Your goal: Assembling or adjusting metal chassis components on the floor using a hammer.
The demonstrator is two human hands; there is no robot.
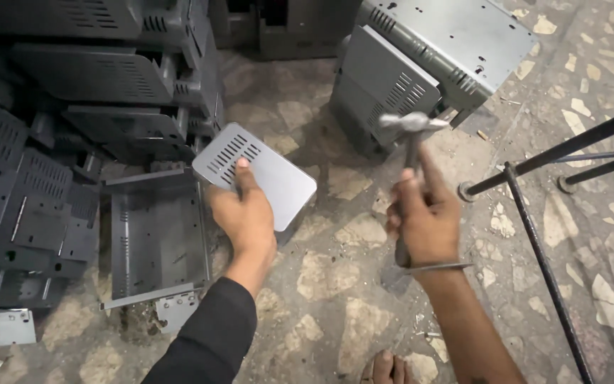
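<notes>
My left hand (pixel 245 217) gripped the vented panel (pixel 256 173) by its edge, tilted clear of the floor (pixel 321 284); my right hand (pixel 424 217) clenched the hammer (pixel 411 135), head raised, keeping it ready beside the panel.

Light is dim and flat, soft from overhead, no hard glare. My hammer (pixel 412 131) head is smeared by motion blur; my right hand (pixel 424 220) is slightly soft, my left hand (pixel 246 217) sharper. The grey panel (pixel 257 174) under my left fingers shows a mild sheen. Cases (pixel 94 85) beyond my left hand sink into shadow. Floor (pixel 335 299) below my wrists is evenly lit, fine grain throughout.
</notes>
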